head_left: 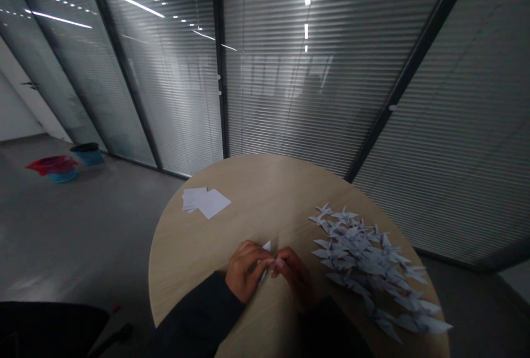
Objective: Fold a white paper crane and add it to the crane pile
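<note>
A small piece of folded white paper (267,246) is between my hands, low over the near middle of the round table. My left hand (243,268) is closed on it, thumb and fingers pinching; a white tip sticks out above the fingers and a thin edge shows below them. My right hand (295,274) meets the left fingertips in a pinch at the paper's right side; its fingers cover most of what they grip. To the right lies a large heap of folded white paper cranes (364,256). Square white paper sheets (213,203) lie in a loose stack at the left.
The round wooden table (265,181) stands close to a glass wall with blinds (290,109). On the floor at the left are a blue bin with a red liner (53,167) and a blue bin with a dark liner (88,153). A dark chair (49,327) is at the lower left.
</note>
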The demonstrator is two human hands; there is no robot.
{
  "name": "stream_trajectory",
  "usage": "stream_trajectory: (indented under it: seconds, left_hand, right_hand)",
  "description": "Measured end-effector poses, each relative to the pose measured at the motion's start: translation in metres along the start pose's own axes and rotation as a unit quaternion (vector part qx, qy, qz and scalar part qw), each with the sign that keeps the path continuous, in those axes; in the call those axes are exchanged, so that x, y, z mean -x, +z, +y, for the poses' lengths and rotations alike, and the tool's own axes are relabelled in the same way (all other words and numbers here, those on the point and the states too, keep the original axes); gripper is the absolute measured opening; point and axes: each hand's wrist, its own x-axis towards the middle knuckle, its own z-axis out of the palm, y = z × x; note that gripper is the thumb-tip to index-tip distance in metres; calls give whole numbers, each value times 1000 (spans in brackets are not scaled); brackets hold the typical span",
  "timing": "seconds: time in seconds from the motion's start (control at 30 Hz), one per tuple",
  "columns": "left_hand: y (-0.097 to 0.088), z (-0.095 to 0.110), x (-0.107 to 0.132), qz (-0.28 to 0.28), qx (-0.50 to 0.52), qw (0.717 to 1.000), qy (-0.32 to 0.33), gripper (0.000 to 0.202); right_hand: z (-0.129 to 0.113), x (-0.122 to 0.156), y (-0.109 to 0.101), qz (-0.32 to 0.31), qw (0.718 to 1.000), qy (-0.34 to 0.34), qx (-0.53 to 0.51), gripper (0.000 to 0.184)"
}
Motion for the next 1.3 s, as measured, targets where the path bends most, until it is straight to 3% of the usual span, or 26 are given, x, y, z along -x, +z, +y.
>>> stream_trajectory:
  seconds: [0.23, 0.37, 0.73, 1.3]
  left_hand:
    - [4, -5, -1, -8, 29, 994, -109, 24]
    - [5, -9, 0, -28, 27, 990, -138, 25]
    - [7, -8, 3, -62, -43, 992, -101, 30]
    - [12, -8, 2, -68, 10, 990, -121, 24]
  right_hand:
    - [0, 5, 3, 14, 997, 69, 33, 30]
    - [5, 7, 6, 12, 991, 95, 90, 29]
    - [7, 7, 6, 16, 989, 72, 130, 27]
    - [5, 5, 0, 11, 990, 40, 137, 23]
